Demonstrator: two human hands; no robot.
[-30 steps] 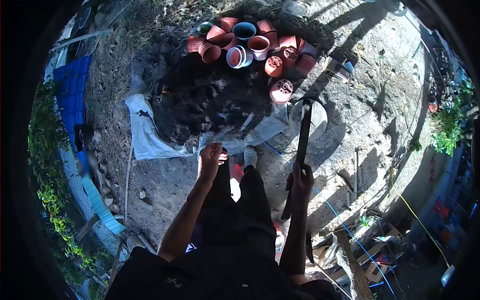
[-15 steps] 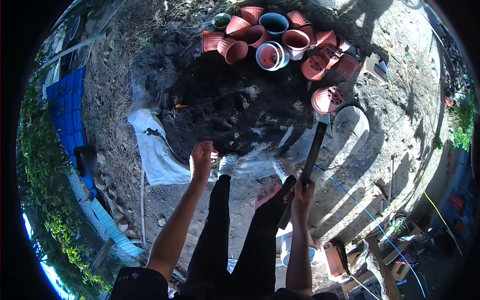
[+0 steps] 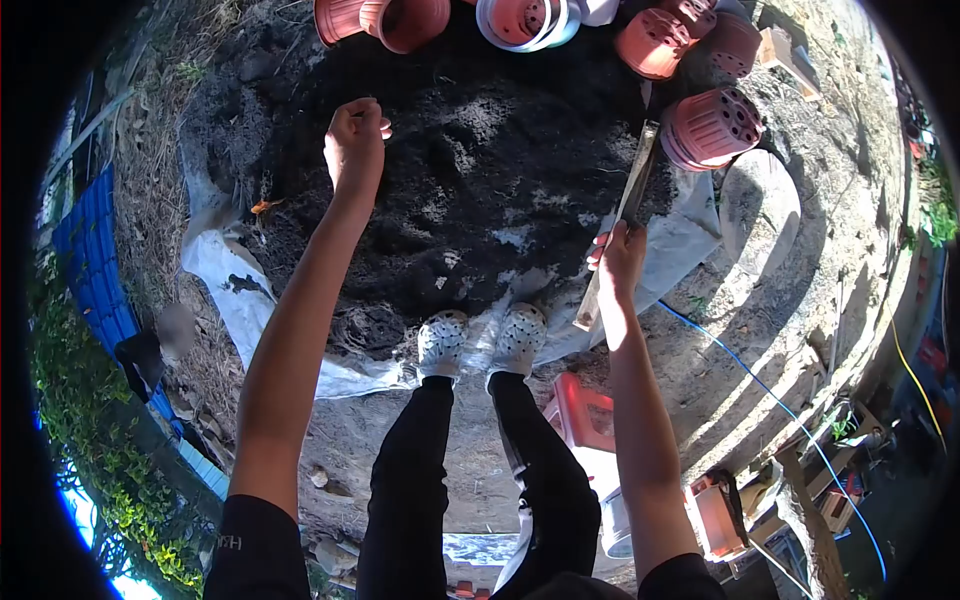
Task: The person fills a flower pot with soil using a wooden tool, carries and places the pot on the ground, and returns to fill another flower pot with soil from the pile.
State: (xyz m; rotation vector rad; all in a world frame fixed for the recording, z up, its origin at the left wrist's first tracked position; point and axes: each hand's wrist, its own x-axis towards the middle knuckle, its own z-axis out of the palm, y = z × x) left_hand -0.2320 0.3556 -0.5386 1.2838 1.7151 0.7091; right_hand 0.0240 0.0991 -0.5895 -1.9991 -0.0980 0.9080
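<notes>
My right hand (image 3: 621, 258) is wrapped round a flat, narrow wooden slat (image 3: 637, 180), which slants over the right side of the dark soil (image 3: 470, 180). The slat's upper end comes near an overturned terracotta-coloured plastic pot (image 3: 712, 128). Over the left part of the soil, my left hand (image 3: 357, 135) is curled into a loose fist. Nothing shows in its fingers, and it appears apart from the pots. Under the soil lies a whitish sheet (image 3: 225, 290), its edges bare at the left and front.
More plastic pots (image 3: 655, 42) crowd the top edge. My perforated white clogs (image 3: 442, 340) stand at the sheet's front edge. Behind them is a red plastic stool (image 3: 585, 415). A blue hose (image 3: 740, 430) crosses the ground at right, beside wood scraps (image 3: 800, 525).
Both hands have moved forward over the soil, the right still gripping the slat. My feet have come closer together, and the view has shifted so the pots sit higher in it.
</notes>
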